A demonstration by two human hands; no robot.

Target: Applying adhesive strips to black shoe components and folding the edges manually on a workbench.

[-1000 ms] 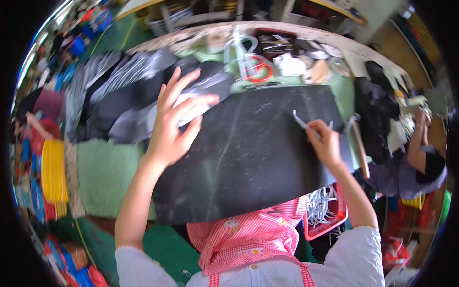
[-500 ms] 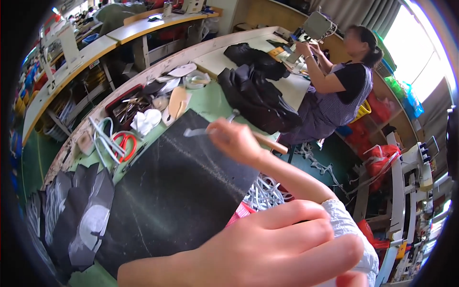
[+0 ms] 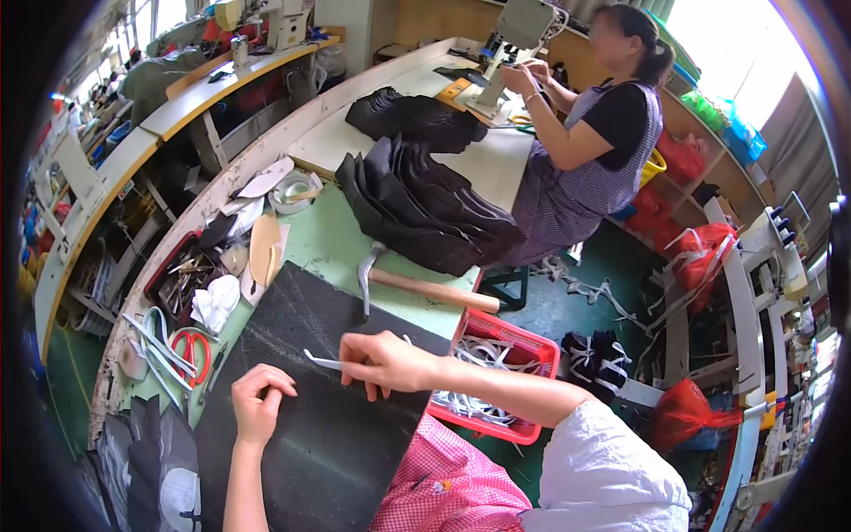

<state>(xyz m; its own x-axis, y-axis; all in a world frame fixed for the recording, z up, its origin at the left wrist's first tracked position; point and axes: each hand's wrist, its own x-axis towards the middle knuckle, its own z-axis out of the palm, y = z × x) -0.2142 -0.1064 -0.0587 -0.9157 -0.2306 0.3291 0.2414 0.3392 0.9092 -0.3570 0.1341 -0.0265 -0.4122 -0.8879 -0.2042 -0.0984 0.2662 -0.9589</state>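
Black sheet (image 3: 310, 426): 1 | hands: 2 | white strip (image 3: 324, 362): 1 | hammer (image 3: 417, 284): 1

One black sheet (image 3: 301, 399), lower centre. One hammer (image 3: 417, 282), wooden-handled, at centre. One red basket (image 3: 496, 372) of white strips, right of centre. One pair of red-handled scissors (image 3: 188, 348), left. Two stacks of black pieces (image 3: 425, 213), upper centre. One white marking tool (image 3: 324, 362). Two hands of the wearer: left hand (image 3: 259, 403), right hand (image 3: 383, 362). One co-worker (image 3: 603, 133), upper right.

Left hand (image 3: 260, 403) lifted off black sheet (image 3: 301, 417), now curled.
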